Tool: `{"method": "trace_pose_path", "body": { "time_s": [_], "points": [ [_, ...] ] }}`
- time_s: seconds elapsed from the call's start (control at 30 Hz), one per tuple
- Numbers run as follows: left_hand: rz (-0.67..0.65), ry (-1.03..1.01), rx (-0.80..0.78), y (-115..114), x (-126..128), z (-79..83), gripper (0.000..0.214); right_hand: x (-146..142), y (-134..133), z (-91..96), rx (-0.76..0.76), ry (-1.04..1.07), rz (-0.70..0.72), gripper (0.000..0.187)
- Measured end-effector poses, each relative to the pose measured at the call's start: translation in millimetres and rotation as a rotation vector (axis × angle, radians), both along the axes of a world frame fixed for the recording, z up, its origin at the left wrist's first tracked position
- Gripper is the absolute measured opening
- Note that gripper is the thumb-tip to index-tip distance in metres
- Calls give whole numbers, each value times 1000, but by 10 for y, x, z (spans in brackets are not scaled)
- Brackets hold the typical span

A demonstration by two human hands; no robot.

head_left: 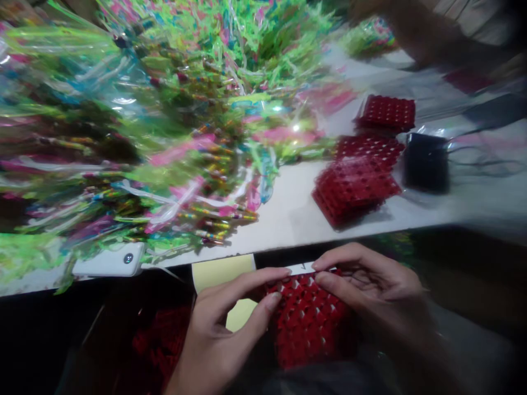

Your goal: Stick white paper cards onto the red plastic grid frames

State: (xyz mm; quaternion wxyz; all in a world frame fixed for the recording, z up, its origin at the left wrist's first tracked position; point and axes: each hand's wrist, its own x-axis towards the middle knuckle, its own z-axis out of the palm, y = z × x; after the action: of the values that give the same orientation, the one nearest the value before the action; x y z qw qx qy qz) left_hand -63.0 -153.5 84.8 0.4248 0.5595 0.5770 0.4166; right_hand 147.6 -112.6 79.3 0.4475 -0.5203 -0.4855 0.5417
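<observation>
In front of me, below the table edge, hangs a dark red perforated piece (307,323) with rows of small openings. A white paper strip (303,268) with a dark mark lies along its top edge. My left hand (230,312) pinches the top left corner between thumb and forefinger. On the right, my right hand (370,280) pinches the strip and the piece's upper right part; its other fingers curl behind. Pale yellow paper (224,274) shows behind my left hand.
A large heap of green, pink and white plastic strips (197,109) covers the table's left. Stacked red perforated pieces (356,189) lie right of it, beside a black square object (427,163). A white phone-like device (107,262) rests at the edge. Another person's arm (415,33) is blurred at upper right.
</observation>
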Motion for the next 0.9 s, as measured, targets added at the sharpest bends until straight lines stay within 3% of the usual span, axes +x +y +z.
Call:
{"method": "trace_pose_path", "body": {
  "time_s": [0.1, 0.2, 0.3, 0.4, 0.53, 0.67, 0.77, 0.9],
  "points": [
    [57, -92, -177, 154, 60, 85, 17, 34, 1, 13, 151, -98, 56, 12],
    [-94, -137, -253, 334, 93, 158, 14, 103, 22, -7, 342, -199, 255, 16],
    [-217, -160, -282, 412, 59, 161, 23, 137, 27, -37, 385, -202, 303, 17],
    [-282, -201, -356, 384, -32, 86, 15, 121, 6, -59, 316, -195, 229, 16],
    [-377, -225, -416, 321, -142, -24, 19, 67, -23, -59, 84, -167, 96, 12],
    [-398, -239, -423, 291, -186, -50, 23, 23, -26, -53, -77, -70, 51, 10],
    [-395, -264, -426, 248, -210, -57, 25, 46, -2, -82, -113, 6, 3, 15],
    [-260, -319, -483, 132, -272, -150, 21, 288, 169, -126, -31, 82, -222, 25]
  ]
}}
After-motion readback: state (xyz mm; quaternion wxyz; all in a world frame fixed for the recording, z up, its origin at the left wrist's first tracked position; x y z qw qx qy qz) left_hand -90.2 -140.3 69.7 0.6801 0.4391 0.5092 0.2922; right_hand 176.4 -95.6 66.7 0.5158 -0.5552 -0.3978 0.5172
